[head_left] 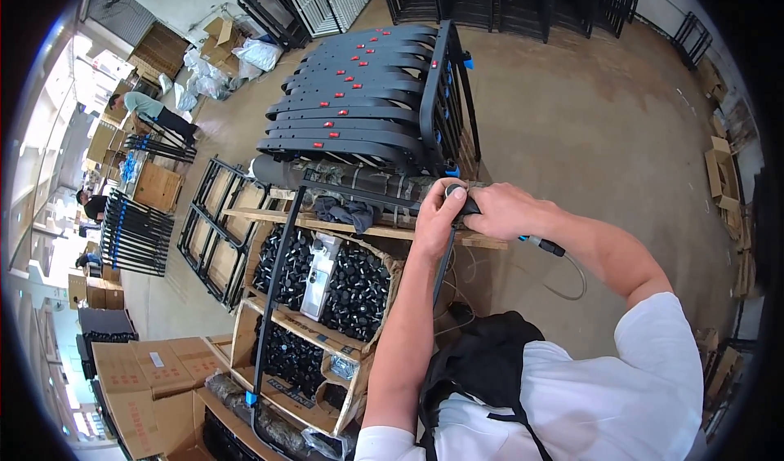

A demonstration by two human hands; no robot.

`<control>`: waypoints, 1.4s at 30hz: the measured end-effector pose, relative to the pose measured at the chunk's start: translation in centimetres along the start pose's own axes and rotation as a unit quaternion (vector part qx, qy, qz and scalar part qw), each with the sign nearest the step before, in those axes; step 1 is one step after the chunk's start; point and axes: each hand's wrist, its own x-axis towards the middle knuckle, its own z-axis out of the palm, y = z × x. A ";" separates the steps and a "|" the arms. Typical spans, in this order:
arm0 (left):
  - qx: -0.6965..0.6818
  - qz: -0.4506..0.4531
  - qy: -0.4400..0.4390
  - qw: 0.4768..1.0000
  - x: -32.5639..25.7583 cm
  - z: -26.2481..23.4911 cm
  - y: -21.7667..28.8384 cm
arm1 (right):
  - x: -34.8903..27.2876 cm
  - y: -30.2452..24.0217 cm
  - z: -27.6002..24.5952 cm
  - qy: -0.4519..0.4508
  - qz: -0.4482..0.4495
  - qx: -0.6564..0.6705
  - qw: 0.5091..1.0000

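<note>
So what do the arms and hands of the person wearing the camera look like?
The left hand and right hand are both bare: no gloves show. The forearms are uncovered too, with no watch to be seen. Higher up come short, plain white sleeves.

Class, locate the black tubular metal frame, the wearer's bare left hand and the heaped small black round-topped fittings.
Black tubular metal frame (pixel 284 253), head view: left side tube.
Bare left hand (pixel 434 224), head view: near the thumb's base.
Small black round-topped fittings (pixel 358 291), head view: right part of the upper heap.
</note>
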 end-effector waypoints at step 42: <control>0.044 -0.066 -0.046 0.996 -1.4 -0.8 -1.4 | 0.0 0.8 2.8 -0.061 0.106 0.022 0.992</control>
